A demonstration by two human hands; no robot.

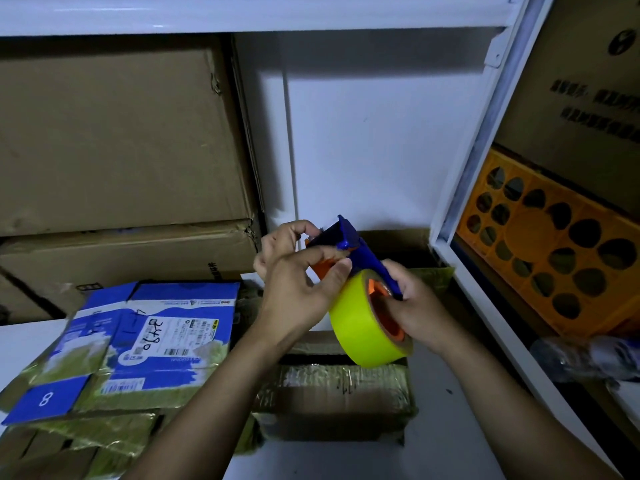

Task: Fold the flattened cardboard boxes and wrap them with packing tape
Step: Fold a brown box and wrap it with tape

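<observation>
Two bare forearms reach up from the lower edge of the head view, both hands busy with a blue tape dispenser (pixel 350 239) held in the air above a white surface (pixel 446 414). The right hand (pixel 414 308) grips the dispenser at its handle side, fingers curled against the orange hub inside a roll of yellow-green tape (pixel 358 325). The left hand (pixel 298 284) pinches the dispenser's front end, its thumb on the orange part just below the blue cutter head and its fingers curled over the top. Whether a tape end is caught between those fingers cannot be told.

Directly below the roll lies a folded cardboard bundle (pixel 341 386), already bound in glossy tape, flat on the surface. To its left sits a flattened blue-and-white box (pixel 157 344) with a shipping label and handwritten digits, resting on a pile of taped bundles (pixel 104 436) that runs off the lower-left corner.

Behind them, large brown cartons (pixel 114 133) stand stacked against the back wall. On the right a white shelf post (pixel 485 140) slants across the frame; beyond it an orange crate (pixel 554 261) with round holes sits under another brown carton (pixel 571 98) printed with dark characters — too blurred to read. Clear plastic (pixel 585 355), indistinct, lies below the crate.
</observation>
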